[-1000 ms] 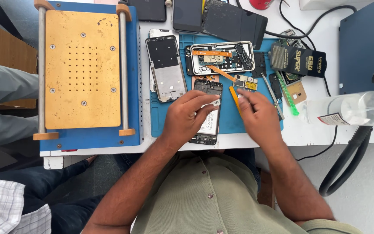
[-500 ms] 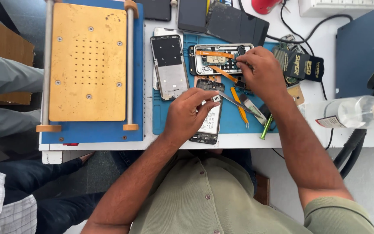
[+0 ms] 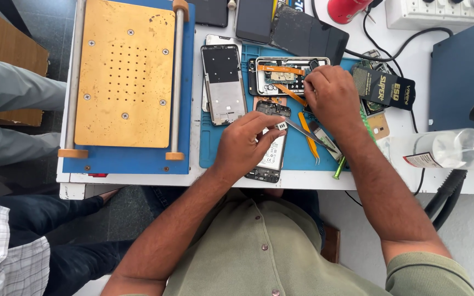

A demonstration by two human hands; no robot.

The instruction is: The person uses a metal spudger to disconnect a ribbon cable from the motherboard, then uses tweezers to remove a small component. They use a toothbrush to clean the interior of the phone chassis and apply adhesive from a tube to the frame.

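Working position: leaning over the desk (image 3: 138, 181) from its 6 o'clock edge, both my forearms stretched toward 12.
Left hand: my left hand (image 3: 243, 143) is pinching a small white part (image 3: 281, 125) between thumb and fingertips, resting over the opened phone (image 3: 270, 148).
Opened phone: it lies back-off on the blue mat (image 3: 215, 148), nearest my chest, its lower end reaching the desk edge at 6 o'clock.
Tweezers: metal tweezers (image 3: 308, 134) lie slanted just at 3 o'clock of my left hand, tips pointing toward the white part.
Yellow pry tool: a yellow pry tool (image 3: 309, 140) lies on the mat beside the tweezers.
Right hand: my right hand (image 3: 333, 97) is curled, fingertips pressed onto the 3 o'clock end of the second open phone (image 3: 281, 75); whether it grips anything I cannot tell.
Second open phone: crosswise on the mat at 12 o'clock, orange flex strips showing.
Bare phone frame: a bare phone frame (image 3: 223, 82) stands lengthwise at 11 o'clock.
Heating plate: a yellow heating plate (image 3: 124, 77) on a blue base sits at 9 to 10 o'clock.
Clear bottle: a clear bottle (image 3: 445, 148) lies on its side at 3 o'clock.
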